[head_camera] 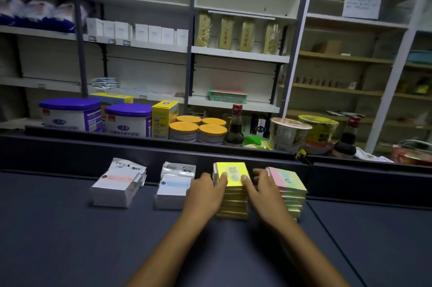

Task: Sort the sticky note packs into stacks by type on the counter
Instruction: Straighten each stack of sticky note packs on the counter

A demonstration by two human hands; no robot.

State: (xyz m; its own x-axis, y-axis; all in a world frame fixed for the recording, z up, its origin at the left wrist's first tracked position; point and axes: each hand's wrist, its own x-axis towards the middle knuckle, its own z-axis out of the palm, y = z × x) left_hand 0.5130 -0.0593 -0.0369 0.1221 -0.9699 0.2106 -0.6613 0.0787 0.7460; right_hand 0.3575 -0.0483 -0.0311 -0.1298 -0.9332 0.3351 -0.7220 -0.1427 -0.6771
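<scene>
Four stacks of sticky note packs stand in a row on the dark counter (70, 240). From the left: white packs with a pink band (117, 187), white packs with a blue band (173, 189), a yellow stack (232, 183), and a pink-and-green stack (289, 185). My left hand (205, 193) holds the left side of the yellow stack, thumb on its top pack. My right hand (264, 190) holds the stack's right side, thumb on top, fingers between the yellow and pink-green stacks.
A raised dark ledge (163, 146) runs behind the stacks. Beyond it stand purple-lidded tubs (70, 113), a yellow box (163, 118), orange-lidded tins (198, 130), dark sauce bottles (235, 127) and noodle cups (289, 134). Shelving fills the back wall.
</scene>
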